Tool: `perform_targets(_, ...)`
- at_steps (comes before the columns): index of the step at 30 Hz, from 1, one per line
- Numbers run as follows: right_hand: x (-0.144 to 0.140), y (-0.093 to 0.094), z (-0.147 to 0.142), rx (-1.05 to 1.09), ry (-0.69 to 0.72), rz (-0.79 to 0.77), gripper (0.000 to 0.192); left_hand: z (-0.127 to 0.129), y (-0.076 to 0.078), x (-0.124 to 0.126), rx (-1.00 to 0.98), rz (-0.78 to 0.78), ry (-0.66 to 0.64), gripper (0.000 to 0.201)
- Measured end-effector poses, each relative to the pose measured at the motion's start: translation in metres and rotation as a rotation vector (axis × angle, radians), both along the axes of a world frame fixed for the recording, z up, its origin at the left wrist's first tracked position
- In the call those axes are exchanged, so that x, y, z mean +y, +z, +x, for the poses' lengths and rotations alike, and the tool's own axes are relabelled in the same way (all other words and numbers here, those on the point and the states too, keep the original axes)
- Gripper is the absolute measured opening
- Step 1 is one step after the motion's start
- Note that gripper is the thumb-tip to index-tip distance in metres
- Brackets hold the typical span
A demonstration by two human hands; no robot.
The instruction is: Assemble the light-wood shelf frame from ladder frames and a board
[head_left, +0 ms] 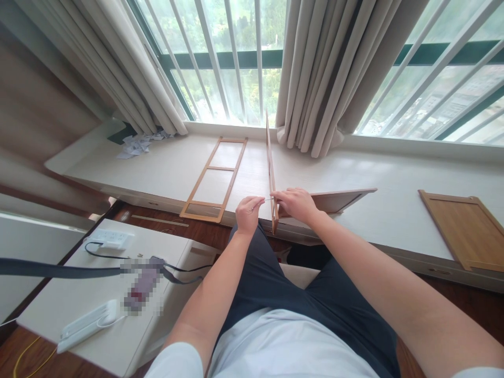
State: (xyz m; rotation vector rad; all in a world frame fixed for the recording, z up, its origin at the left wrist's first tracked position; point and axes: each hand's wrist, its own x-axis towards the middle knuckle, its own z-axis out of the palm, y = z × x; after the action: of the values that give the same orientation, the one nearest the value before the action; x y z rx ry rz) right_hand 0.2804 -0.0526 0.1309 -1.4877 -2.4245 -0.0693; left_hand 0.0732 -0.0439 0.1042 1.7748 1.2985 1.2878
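Note:
My left hand (248, 213) is closed in a pinch on a thin metal rod (268, 199), which points right at an upright wooden frame (271, 173). Whether the rod is a hex key or a screw is too small to tell. Fingers of my right hand (295, 203) are closed on the edge of that frame, near its front end. A second wooden panel (340, 200) stands at an angle to the frame, beneath and right of my right hand. The joint between the two is partly hidden by my fingers.
An open wooden frame with crossbars (210, 168) lies left on the white window ledge (169, 163). Another wooden panel (468, 226) lies at the right. Crumpled paper (134, 146) sits far left. A white side table (43, 310) holds power strips (108, 239) and cables.

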Motion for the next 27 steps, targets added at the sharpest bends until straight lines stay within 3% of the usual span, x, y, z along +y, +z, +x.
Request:
perform_targets(6, 0.0, 0.0, 0.0, -0.006, -0.004, 0.007, 0.03, 0.0, 0.002, -0.002, 0.001, 0.042, -0.012, 0.015)
perform_targets(11, 0.0, 0.0, 0.0, -0.005, -0.004, 0.001, 0.031, -0.001, -0.003, -0.002, -0.035, -0.01, 0.004, 0.017)
perform_targets(16, 0.001, -0.002, 0.001, 0.0, -0.004, 0.008, 0.03, 0.0, -0.004, -0.003, -0.132, -0.183, 0.056, 0.02)
perform_targets(27, 0.0, 0.002, -0.001, 0.013, -0.013, -0.02, 0.03, 0.004, 0.011, -0.007, -0.138, -0.523, -0.091, 0.034)
